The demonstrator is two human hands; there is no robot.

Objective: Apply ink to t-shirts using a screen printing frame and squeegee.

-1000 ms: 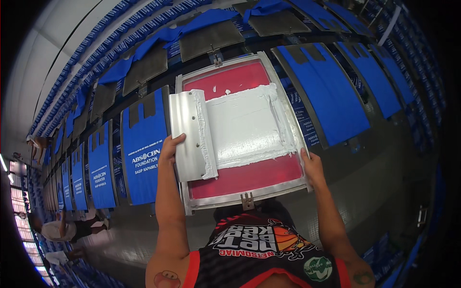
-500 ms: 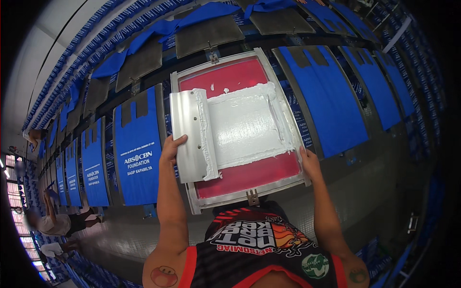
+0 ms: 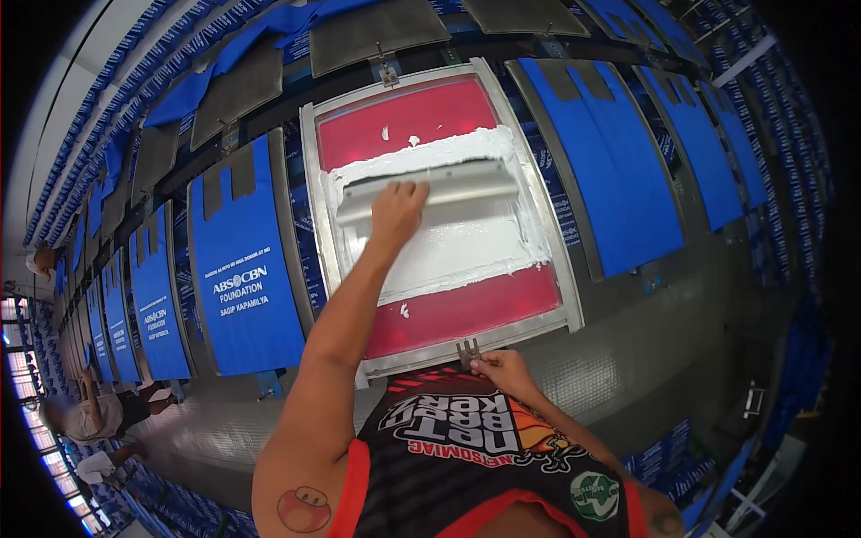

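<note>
A long, smooth metal squeegee (image 3: 475, 188) is held by the left hand (image 3: 400, 212), its grip closed around the upper edge with the fingers curled over. The tool is set crosswise on thick, glossy white paste (image 3: 444, 244), which is spread in a rough rectangle with ragged, lumpy borders. Beneath it, taut red mesh (image 3: 466, 309) is stretched inside a dull metal frame (image 3: 408, 360). At the frame's near rail, a small forked metal bracket (image 3: 465, 355) is touched by the right hand (image 3: 505, 369); whether it is pinched by that grip cannot be told. On either side, flat blue fabric pieces (image 3: 596, 179) with notched ends are laid over dark rectangular boards (image 3: 381, 45).
</note>
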